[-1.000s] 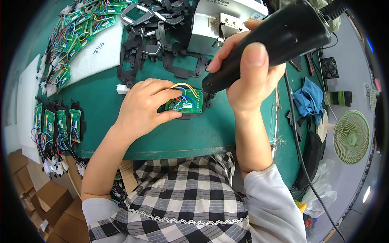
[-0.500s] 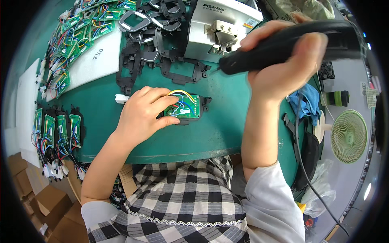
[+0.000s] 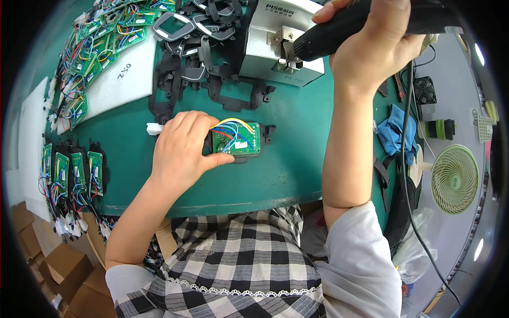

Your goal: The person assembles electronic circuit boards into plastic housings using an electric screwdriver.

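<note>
My left hand (image 3: 180, 148) is closed round the left end of a green circuit board (image 3: 249, 143), thumb at its near edge. The board lies in a black plastic frame (image 3: 269, 133). Yellow, blue and red wires (image 3: 229, 127) arch over it, and a white connector (image 3: 155, 129) sticks out beyond my fingers. High on the right, my right hand (image 3: 366, 63) grips a black electric screwdriver (image 3: 339, 33). The screwdriver's nose meets the metal outlet (image 3: 289, 50) of a white screw feeder (image 3: 260, 32); its bit is hidden there.
Black frames and grey bezels (image 3: 175, 26) pile up at the back. Wired circuit boards (image 3: 90, 58) heap on white foam (image 3: 119, 87) at far left; several more boards (image 3: 77, 172) line the left edge. A blue cloth (image 3: 395, 135), cable (image 3: 405, 180) and green fan (image 3: 455, 180) are right.
My right hand has carried the screwdriver up and back to the screw feeder's outlet. My left hand stays at the board; its fingers have drawn back from the wires.
</note>
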`<state>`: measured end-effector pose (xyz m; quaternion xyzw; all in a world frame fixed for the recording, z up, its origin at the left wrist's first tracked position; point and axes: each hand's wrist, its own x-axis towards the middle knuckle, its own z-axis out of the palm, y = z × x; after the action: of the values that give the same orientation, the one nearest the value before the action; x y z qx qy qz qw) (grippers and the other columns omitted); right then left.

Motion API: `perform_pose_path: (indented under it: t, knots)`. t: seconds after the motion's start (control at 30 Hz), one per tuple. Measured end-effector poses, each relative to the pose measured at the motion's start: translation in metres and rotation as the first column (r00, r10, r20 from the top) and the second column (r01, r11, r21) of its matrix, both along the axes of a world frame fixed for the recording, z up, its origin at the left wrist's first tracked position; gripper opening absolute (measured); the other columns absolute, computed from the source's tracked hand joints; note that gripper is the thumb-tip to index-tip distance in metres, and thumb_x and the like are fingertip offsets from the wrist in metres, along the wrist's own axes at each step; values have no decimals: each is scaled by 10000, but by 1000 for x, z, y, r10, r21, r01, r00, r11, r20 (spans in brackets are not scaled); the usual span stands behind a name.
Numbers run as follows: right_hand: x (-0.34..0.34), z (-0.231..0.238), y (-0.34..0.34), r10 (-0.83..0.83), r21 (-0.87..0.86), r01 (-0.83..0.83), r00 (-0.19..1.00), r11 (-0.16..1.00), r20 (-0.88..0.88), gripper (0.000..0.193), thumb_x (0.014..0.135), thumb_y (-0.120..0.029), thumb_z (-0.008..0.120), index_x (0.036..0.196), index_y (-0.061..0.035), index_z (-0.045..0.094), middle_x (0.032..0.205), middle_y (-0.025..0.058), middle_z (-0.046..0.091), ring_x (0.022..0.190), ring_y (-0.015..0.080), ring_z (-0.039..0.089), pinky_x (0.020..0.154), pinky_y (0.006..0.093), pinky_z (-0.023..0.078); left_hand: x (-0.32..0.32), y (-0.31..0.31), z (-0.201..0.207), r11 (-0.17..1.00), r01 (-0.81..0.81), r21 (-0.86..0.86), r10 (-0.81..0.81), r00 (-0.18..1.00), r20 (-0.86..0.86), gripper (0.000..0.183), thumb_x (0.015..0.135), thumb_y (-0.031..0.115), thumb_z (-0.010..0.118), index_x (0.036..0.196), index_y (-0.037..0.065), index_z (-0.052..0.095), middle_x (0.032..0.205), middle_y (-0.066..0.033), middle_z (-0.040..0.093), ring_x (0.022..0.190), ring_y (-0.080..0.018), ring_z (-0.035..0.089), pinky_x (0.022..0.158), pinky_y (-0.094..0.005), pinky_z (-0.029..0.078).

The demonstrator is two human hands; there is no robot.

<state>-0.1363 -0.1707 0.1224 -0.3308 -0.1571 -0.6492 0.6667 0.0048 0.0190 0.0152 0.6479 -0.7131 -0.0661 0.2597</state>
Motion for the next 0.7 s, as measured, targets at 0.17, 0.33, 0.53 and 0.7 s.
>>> perform_pose_path:
  t: [0.17, 0.33, 0.53, 0.7]
  knots:
    - [-21, -7, 38, -596, -340, 530, 445, 777, -668, 694, 921, -612, 514, 1151, 41, 465, 626, 120, 552, 445, 199, 551, 426, 306, 473, 0, 0, -1, 999, -36, 20, 36, 999, -7, 567, 572, 316, 886, 979, 35, 609, 1004, -92, 627, 972, -309, 594, 843, -412, 478]
    - [-40, -39, 60, -456, -345, 309, 455, 886, -765, 789, 910, -658, 483, 1255, 46, 395, 706, 147, 572, 483, 230, 575, 441, 342, 493, 1, -1, -3, 1000, -29, -2, 30, 999, 18, 539, 581, 325, 879, 944, 35, 606, 982, -76, 626, 942, -297, 596, 828, -405, 480]
    - [-38, -47, 73, -395, -289, 277, 507, 917, -766, 800, 878, -625, 571, 1248, 59, 386, 702, 153, 575, 471, 230, 578, 438, 337, 499, 1, -3, -4, 1000, -13, -18, 13, 1000, 3, 520, 585, 330, 876, 915, 39, 597, 977, -76, 625, 923, -292, 599, 804, -402, 485]
    - [-33, -55, 83, -451, -333, 314, 479, 889, -753, 832, 871, -656, 577, 1218, 74, 377, 700, 155, 576, 483, 213, 583, 449, 321, 505, 3, -3, -5, 1000, 0, -6, 0, 1000, -20, 508, 590, 304, 876, 922, 33, 604, 995, -82, 626, 922, -290, 596, 798, -402, 488]
